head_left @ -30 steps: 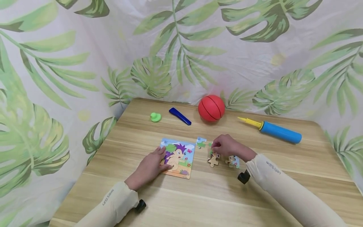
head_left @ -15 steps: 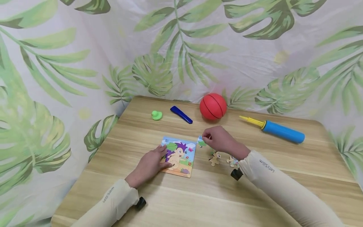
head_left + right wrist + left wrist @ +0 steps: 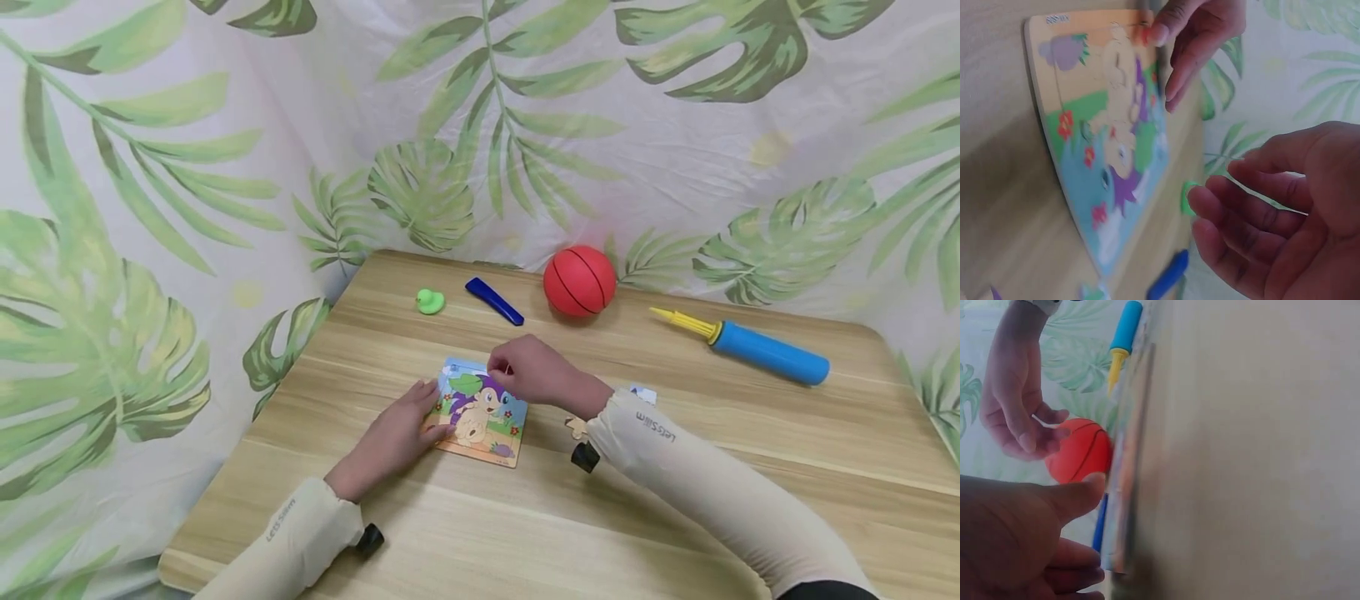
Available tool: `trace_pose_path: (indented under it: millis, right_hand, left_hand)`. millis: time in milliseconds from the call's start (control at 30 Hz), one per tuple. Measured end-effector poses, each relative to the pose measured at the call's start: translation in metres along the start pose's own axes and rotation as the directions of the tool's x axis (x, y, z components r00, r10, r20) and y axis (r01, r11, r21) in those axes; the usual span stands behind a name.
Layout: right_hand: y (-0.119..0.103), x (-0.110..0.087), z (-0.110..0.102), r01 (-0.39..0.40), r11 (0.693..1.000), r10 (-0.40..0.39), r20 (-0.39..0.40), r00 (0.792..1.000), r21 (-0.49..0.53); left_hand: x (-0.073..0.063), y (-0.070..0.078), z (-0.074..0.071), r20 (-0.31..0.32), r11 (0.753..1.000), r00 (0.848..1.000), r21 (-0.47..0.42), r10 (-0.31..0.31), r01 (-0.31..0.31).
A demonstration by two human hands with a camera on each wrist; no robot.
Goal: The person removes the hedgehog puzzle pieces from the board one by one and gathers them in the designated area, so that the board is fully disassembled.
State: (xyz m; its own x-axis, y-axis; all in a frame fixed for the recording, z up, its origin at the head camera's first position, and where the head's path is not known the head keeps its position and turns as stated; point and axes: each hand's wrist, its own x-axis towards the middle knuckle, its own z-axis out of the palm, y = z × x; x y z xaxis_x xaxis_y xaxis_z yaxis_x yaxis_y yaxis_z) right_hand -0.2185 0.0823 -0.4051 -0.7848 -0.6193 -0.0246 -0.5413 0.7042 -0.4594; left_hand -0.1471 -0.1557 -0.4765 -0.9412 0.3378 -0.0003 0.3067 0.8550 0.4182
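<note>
A square puzzle board (image 3: 480,417) with a cartoon hedgehog picture lies on the table. My left hand (image 3: 397,425) rests along its left edge, the thumb (image 3: 1159,34) over the border and the fingers straight. Above the board's upper right corner is my right hand (image 3: 528,371), its fingers (image 3: 1254,219) loosely bent, with nothing seen between them in the wrist views. To the right of the board are loose puzzle pieces: a tan piece (image 3: 576,427) beside the right sleeve and a blue and white piece (image 3: 643,394), partly hidden. Another blue-green piece (image 3: 1094,291) shows near the board's corner.
Along the back of the table stand a green toy duck (image 3: 430,302), a dark blue shoehorn-like strip (image 3: 495,302) and a red ball (image 3: 579,281). A blue and yellow hand pump (image 3: 768,352) lies at the right. A leaf-print curtain (image 3: 337,125) hangs behind.
My right hand has moved left from the loose pieces to over the board's upper right corner. The left hand stays at the board's left edge. The head view has shifted slightly.
</note>
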Motion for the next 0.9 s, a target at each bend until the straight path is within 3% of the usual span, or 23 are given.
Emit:
trace_pose_path:
  millis: [233, 333, 500, 600, 700, 900]
  right_hand:
    - [-0.005, 0.017, 0.037, -0.007, 0.999, 0.011, 0.096, 0.995, -0.038]
    - [-0.009, 0.021, 0.049, 0.012, 0.995, 0.002, 0.134, 0.991, -0.102]
    - [-0.017, 0.025, 0.063, 0.055, 0.970, -0.023, 0.134, 0.991, -0.237]
    - [-0.022, 0.026, 0.065, 0.050, 0.967, -0.018, 0.127, 0.992, -0.252]
    - [-0.025, 0.026, 0.065, 0.023, 0.979, 0.002, 0.120, 0.993, -0.200]
    - [-0.020, 0.034, 0.064, -0.080, 0.997, 0.078, 0.143, 0.987, 0.009]
  left_hand:
    - [-0.005, -0.005, 0.011, -0.019, 1.000, 1.000, 0.013, -0.014, 0.014]
    - [-0.005, -0.005, 0.012, -0.028, 1.000, 1.000, 0.023, 0.002, -0.001]
    - [-0.005, -0.004, 0.009, -0.041, 0.999, 0.999, 0.029, 0.020, -0.019]
    - [-0.005, -0.004, 0.008, -0.052, 1.000, 0.998, 0.019, 0.022, -0.021]
    - [-0.004, -0.003, 0.009, -0.051, 1.000, 0.999, 0.000, 0.011, -0.011]
    - [-0.005, -0.002, 0.009, -0.049, 1.000, 0.999, -0.014, -0.003, 0.002]
